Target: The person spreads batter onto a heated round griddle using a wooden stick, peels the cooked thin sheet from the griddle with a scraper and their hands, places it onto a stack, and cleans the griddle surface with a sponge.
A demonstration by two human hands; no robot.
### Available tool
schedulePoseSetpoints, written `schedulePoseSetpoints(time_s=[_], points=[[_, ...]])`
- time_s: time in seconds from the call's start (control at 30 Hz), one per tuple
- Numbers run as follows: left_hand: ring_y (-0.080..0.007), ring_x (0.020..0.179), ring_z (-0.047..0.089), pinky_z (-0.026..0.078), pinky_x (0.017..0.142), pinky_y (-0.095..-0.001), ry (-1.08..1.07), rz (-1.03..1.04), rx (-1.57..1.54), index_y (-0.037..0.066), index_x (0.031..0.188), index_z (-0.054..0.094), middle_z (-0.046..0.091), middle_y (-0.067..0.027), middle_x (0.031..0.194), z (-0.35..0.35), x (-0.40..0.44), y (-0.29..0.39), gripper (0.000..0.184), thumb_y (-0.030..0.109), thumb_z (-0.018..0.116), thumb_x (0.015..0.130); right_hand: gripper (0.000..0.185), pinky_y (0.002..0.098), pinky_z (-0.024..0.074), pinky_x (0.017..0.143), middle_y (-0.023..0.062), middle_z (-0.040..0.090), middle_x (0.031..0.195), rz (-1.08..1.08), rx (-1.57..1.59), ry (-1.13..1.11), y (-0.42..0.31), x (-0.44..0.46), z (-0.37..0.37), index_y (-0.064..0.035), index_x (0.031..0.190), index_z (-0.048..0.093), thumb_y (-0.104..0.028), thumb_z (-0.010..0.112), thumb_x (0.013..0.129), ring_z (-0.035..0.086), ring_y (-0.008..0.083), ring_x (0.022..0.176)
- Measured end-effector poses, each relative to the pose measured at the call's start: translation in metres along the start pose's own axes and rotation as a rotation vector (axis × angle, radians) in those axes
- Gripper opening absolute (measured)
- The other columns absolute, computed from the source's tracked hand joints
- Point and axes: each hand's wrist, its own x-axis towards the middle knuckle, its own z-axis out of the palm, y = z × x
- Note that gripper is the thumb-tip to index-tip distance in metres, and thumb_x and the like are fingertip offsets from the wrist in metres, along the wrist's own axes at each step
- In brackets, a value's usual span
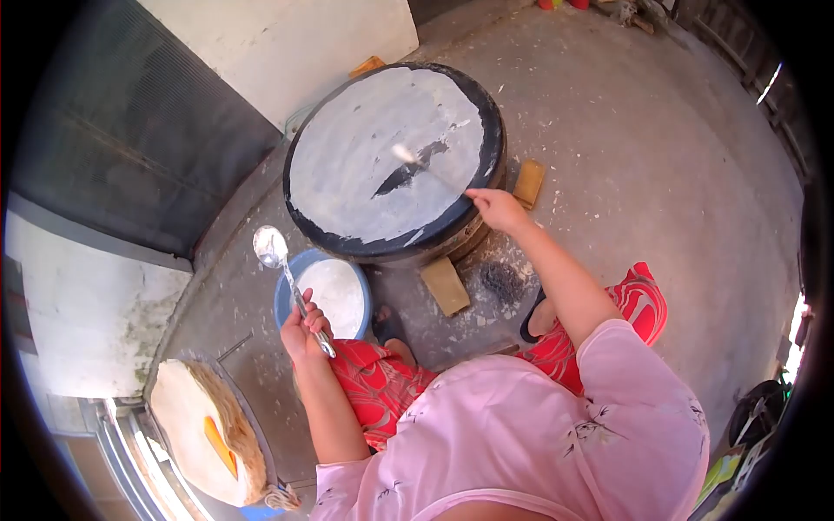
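Note:
A long metal ladle, its round bowl coated with white batter, is gripped by the handle in my left hand. It is held up beside a blue tub of white batter. My right hand is closed on the thin handle of a batter spreader, whose pale end is blurred. That end is over a large round black griddle. A white batter layer covers most of the griddle, with a dark bare patch near the spreader.
Tan blocks lie around the griddle's base, near a dark mesh clump. A stack of thin flatbreads with an orange strip-like tool stands at lower left. White walls and a dark door are at the left.

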Motion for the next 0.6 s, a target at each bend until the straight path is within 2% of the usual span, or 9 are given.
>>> schedulePoseSetpoints(time_s=[0.07, 0.2, 0.27, 0.3, 0.37, 0.4, 0.5, 0.53, 0.6], points=[[-0.0110, 0.049, 0.039, 0.033, 0.040, -0.0224, -0.005, 0.003, 0.000, -0.005, 0.111, 0.043, 0.046, -0.0067, 0.071, 0.001, -0.001, 0.000, 0.035, 0.021, 0.032, 0.092, 0.027, 0.0290, 0.0456, 0.077, 0.0123, 0.062, 0.098, 0.027, -0.117, -0.144, -0.030, -0.017, -0.007, -0.0166, 0.108, 0.060, -0.019, 0.047, 0.085, 0.059, 0.0255, 0.090], [-0.0111, 0.049, 0.038, 0.033, 0.040, -0.0225, -0.005, 0.013, -0.013, -0.005, 0.111, 0.043, 0.046, -0.0069, 0.071, -0.001, -0.003, 0.001, 0.035, 0.021, 0.032, 0.092, 0.027, 0.0316, 0.0470, 0.073, 0.0097, 0.062, 0.094, 0.064, -0.312, -0.188, -0.061, -0.040, -0.038, -0.0195, 0.106, 0.061, -0.016, 0.049, 0.082, 0.059, 0.0270, 0.084], [-0.0111, 0.049, 0.038, 0.033, 0.040, -0.0226, -0.036, 0.010, 0.022, -0.006, 0.109, 0.044, 0.046, -0.0071, 0.070, -0.005, -0.002, 0.003, 0.034, 0.021, 0.031, 0.092, 0.033, 0.0348, 0.0476, 0.067, 0.0072, 0.059, 0.087, -0.090, -0.494, 0.095, -0.066, -0.048, -0.045, -0.0192, 0.107, 0.060, -0.010, 0.048, 0.078, 0.058, 0.0263, 0.080], [-0.0111, 0.049, 0.038, 0.033, 0.040, -0.0226, -0.035, 0.013, 0.017, -0.006, 0.109, 0.044, 0.046, -0.0071, 0.070, -0.005, -0.002, 0.003, 0.034, 0.021, 0.031, 0.092, 0.033, 0.0348, 0.0476, 0.067, 0.0072, 0.059, 0.087, -0.094, -0.496, 0.092, -0.067, -0.052, -0.038, -0.0192, 0.107, 0.060, -0.010, 0.048, 0.078, 0.058, 0.0263, 0.080], [-0.0112, 0.048, 0.038, 0.033, 0.040, -0.0225, -0.018, 0.022, 0.023, -0.006, 0.108, 0.045, 0.046, -0.0072, 0.070, -0.004, -0.004, 0.003, 0.033, 0.020, 0.032, 0.091, 0.041, 0.0362, 0.0472, 0.062, 0.0057, 0.055, 0.079, -0.328, -0.478, 0.296, -0.065, -0.066, -0.006, -0.0185, 0.112, 0.056, -0.006, 0.047, 0.074, 0.056, 0.0251, 0.076], [-0.0112, 0.048, 0.038, 0.033, 0.040, -0.0225, -0.016, 0.024, 0.022, -0.006, 0.108, 0.045, 0.046, -0.0072, 0.070, -0.004, -0.004, 0.002, 0.033, 0.020, 0.032, 0.091, 0.043, 0.0361, 0.0466, 0.061, 0.0053, 0.054, 0.078, -0.404, -0.550, 0.219, -0.060, -0.072, 0.013, -0.0155, 0.112, 0.052, -0.006, 0.048, 0.070, 0.055, 0.0241, 0.074], [-0.0113, 0.048, 0.038, 0.033, 0.040, -0.0223, 0.003, 0.015, 0.013, -0.006, 0.107, 0.045, 0.046, -0.0071, 0.070, 0.000, -0.005, 0.002, 0.033, 0.019, 0.032, 0.091, 0.043, 0.0367, 0.0465, 0.060, 0.0065, 0.055, 0.080, -0.478, -0.631, 0.113, -0.045, -0.084, 0.042, -0.0145, 0.115, 0.051, -0.006, 0.047, 0.073, 0.054, 0.0247, 0.071], [-0.0112, 0.048, 0.038, 0.033, 0.040, -0.0222, 0.007, 0.004, 0.013, -0.006, 0.107, 0.045, 0.046, -0.0070, 0.070, 0.000, -0.005, 0.003, 0.033, 0.019, 0.031, 0.091, 0.043, 0.0367, 0.0465, 0.060, 0.0065, 0.055, 0.080, -0.477, -0.628, 0.113, -0.038, -0.081, 0.037, -0.0145, 0.115, 0.051, -0.006, 0.047, 0.073, 0.054, 0.0247, 0.071], [-0.0111, 0.048, 0.038, 0.033, 0.039, -0.0220, 0.012, -0.010, 0.012, -0.006, 0.107, 0.045, 0.046, -0.0069, 0.070, -0.002, -0.005, 0.004, 0.033, 0.019, 0.031, 0.091, 0.049, 0.0361, 0.0465, 0.058, 0.0067, 0.055, 0.079, -0.323, -0.709, 0.223, -0.028, -0.068, 0.017, -0.0158, 0.116, 0.053, -0.004, 0.050, 0.069, 0.055, 0.0240, 0.070]])
